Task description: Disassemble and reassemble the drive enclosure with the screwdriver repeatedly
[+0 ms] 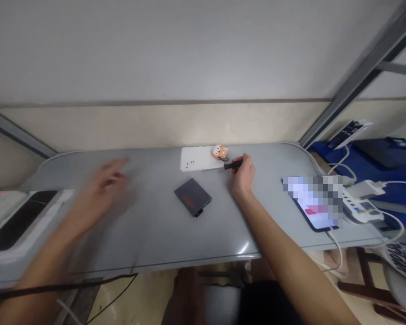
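Note:
My right hand [244, 177] is closed around the black handle of a screwdriver [232, 165]. Its thin shaft points left, along the front edge of a white paper pad [199, 157]. Several tiny dark screws [190, 163] lie on the pad's left part. In front of the pad, a flat dark-grey case [192, 197] with an orange patch rests on the table, a small black connector at its lower edge. My left hand [104, 187] hovers over the table to the left, blurred by motion; its fingers look spread, with nothing visible in them.
An orange-and-white animal-shaped case [219, 152] with a black loop sits on the pad's right end. At right are a lit phone [313, 205] on a cable and a white power strip [362, 205] with several cords. A white device with a dark panel [23, 216] stands at left.

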A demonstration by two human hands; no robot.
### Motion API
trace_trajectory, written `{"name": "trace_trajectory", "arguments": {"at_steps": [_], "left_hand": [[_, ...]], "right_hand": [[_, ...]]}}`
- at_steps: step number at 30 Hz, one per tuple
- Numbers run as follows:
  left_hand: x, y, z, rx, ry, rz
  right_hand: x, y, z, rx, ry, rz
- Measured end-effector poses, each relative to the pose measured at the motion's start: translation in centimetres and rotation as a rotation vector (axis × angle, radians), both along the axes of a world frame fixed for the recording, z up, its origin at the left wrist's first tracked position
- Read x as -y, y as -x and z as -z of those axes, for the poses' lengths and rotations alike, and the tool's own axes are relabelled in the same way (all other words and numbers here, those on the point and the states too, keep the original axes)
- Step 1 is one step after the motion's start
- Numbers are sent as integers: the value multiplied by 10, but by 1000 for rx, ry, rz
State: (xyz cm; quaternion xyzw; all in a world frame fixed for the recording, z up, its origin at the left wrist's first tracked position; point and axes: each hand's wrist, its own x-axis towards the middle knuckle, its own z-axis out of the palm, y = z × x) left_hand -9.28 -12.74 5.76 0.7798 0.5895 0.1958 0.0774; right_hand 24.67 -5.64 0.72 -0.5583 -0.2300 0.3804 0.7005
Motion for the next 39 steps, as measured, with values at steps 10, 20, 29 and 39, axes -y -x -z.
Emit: {"name": "trace_trajectory", "arguments": {"at_steps": [10,20,29,39], "left_hand": [[-43,-86,32,66,340,436],[-40,-94,40,254,262,379],[-30,-91,44,324,208,285],[-31,-100,47,313,228,268]], "right_hand": [[2,-18,-14,41,-68,54],[33,-11,-34,630,-250,-151],[40,1,-32,662,-329,-57],[45,15,-30,664,-464,-25]]}}
